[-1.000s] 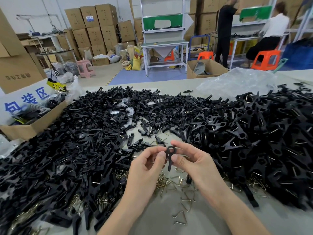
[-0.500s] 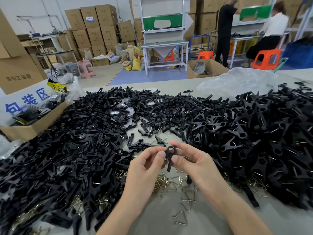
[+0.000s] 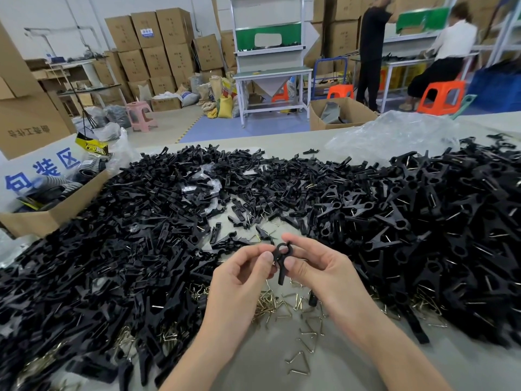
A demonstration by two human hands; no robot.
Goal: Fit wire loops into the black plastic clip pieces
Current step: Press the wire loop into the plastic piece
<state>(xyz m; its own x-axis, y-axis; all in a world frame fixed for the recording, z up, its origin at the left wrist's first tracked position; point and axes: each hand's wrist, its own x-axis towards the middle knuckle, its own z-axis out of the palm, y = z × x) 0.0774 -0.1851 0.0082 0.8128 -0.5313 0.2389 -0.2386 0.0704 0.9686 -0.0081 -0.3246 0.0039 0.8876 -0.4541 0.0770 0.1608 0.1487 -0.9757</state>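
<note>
At the bottom centre, loose wire loops (image 3: 301, 359) lie scattered on the grey table (image 3: 262, 368). Just above them, the left hand (image 3: 239, 280) and right hand (image 3: 318, 272) meet at mid-frame, their fingers (image 3: 265, 256) curled in and pinching one black clip piece (image 3: 282, 259) from both sides, ring end up, held above the table. Heaps of clip pieces (image 3: 112, 249) spread to the left and right. Farther back, a clear plastic bag (image 3: 394, 134) lies at the upper right and a cardboard box (image 3: 42, 218) sits at the left edge.

Even bright light, fisheye-warped edges
</note>
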